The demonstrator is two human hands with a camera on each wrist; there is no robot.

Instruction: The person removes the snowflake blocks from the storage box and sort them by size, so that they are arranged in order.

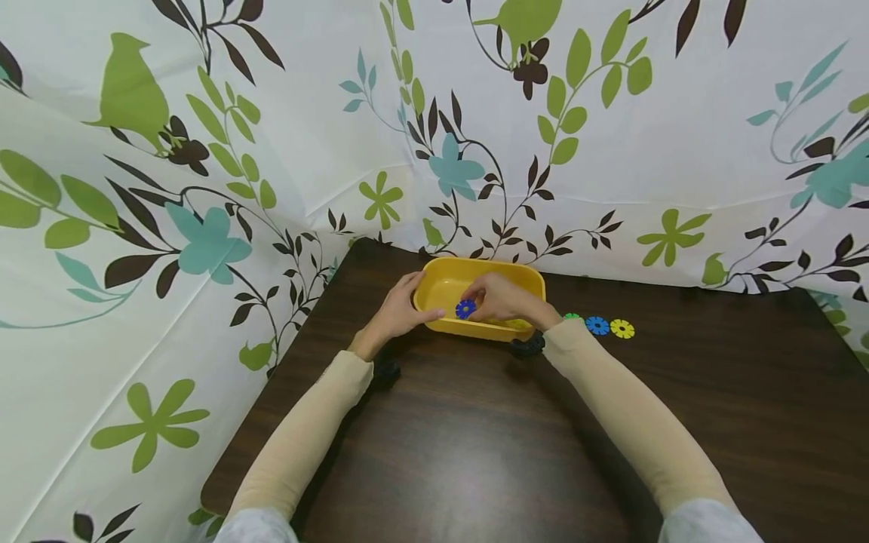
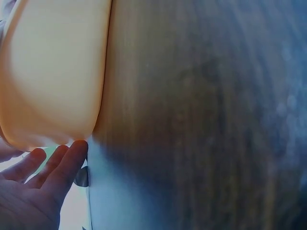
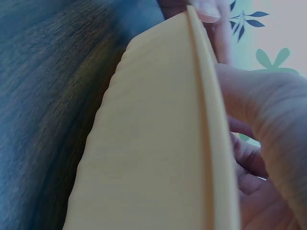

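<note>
A yellow plastic tub [image 1: 475,265] stands near the back of the table. My left hand [image 1: 397,309] holds its left end, thumb over the front rim and fingers along the outer wall; the left wrist view shows those fingertips against the tub [image 2: 57,72]. Reaching inside the tub, my right hand [image 1: 504,298] pinches a dark blue notched disc [image 1: 465,308], flower-shaped with a hole in the middle. Yellow pieces [image 1: 519,323] lie in the tub below that hand, partly covered. In the right wrist view, the tub's wall hides the right fingertips.
Right of the tub, a green disc [image 1: 572,317], a lighter blue disc [image 1: 597,326] and a yellow disc [image 1: 622,329] lie in a row on the dark wooden table [image 1: 448,445]. The right forearm partly covers the green one. A patterned cloth [image 1: 285,173] hangs behind and left.
</note>
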